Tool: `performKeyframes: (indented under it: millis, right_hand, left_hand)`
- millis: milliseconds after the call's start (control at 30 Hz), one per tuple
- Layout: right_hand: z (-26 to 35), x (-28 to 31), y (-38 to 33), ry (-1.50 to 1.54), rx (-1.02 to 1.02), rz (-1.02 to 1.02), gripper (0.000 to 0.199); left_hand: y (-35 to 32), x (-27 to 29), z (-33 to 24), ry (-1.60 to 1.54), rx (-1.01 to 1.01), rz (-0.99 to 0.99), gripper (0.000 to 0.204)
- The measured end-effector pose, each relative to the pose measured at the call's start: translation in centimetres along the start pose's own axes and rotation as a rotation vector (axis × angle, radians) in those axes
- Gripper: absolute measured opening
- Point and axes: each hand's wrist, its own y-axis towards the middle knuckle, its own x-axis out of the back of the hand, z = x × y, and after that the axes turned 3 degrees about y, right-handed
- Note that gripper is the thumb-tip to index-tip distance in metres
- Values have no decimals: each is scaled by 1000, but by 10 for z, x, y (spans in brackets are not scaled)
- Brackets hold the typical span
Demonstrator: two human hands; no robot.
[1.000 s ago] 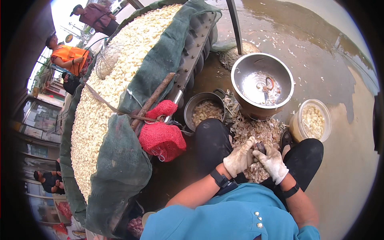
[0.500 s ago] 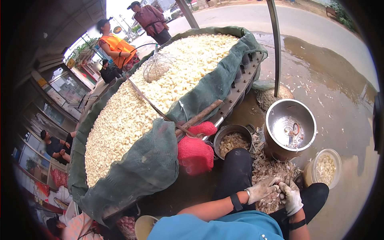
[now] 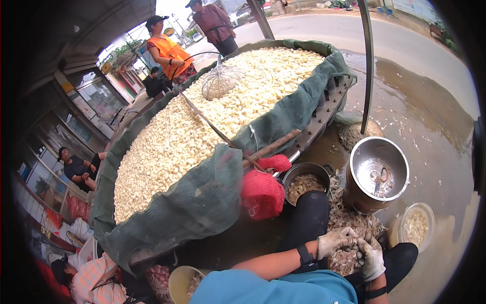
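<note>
Both of my hands wear pale, soiled gloves and meet above a pile of papery garlic skins [image 3: 347, 215] between my knees. The fingers of my left hand [image 3: 335, 242] are pinched together. Facing it, my right hand [image 3: 372, 259] has its fingers curled in, almost touching the left. Whatever lies between the fingertips is too small and covered to make out. Just beyond the pile stands a steel bucket [image 3: 360, 195] with a small, thin-handled tool inside. To the right of my hands is a plastic tub [image 3: 397, 235] of peeled garlic cloves.
A dark pot [image 3: 326, 175] of cloves stands beyond my left knee. Left of it, green netting [image 3: 197, 200] lines a large raised bed of peeled garlic [image 3: 172, 147] holding a wire basket [image 3: 220, 83]. A red mesh bag [image 3: 263, 195] hangs there. Other people are farther off.
The whole view has shifted, so the surroundings sit farther right and mostly lower. My hands stay close together over the skins, fingers still closed.
</note>
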Motion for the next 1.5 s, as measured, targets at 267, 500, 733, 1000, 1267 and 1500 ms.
performKeyframes:
  millis: [267, 500, 733, 1000, 1267, 1500]
  right_hand:
    - [5, 2, -1, -149, 96, -15, 27]
    - [16, 6, -17, -337, 48, 161, 43]
    - [4, 10, -17, -458, 138, 167, 39]
    - [11, 6, -19, -512, 41, 230, 37]
    - [-8, 16, -11, -529, 213, 336, 44]
    - [-6, 14, -12, -373, 113, 379, 43]
  left_hand:
    - [7, 14, -15, -417, 43, 3, 25]
    - [-2, 9, -30, -444, 49, -12, 23]
    - [-4, 8, -32, -431, 104, 23, 17]
    - [-6, 18, -45, -333, 228, 88, 13]
    - [-1, 24, -40, -231, 255, 149, 11]
    - [-4, 14, -39, -423, 280, 123, 14]
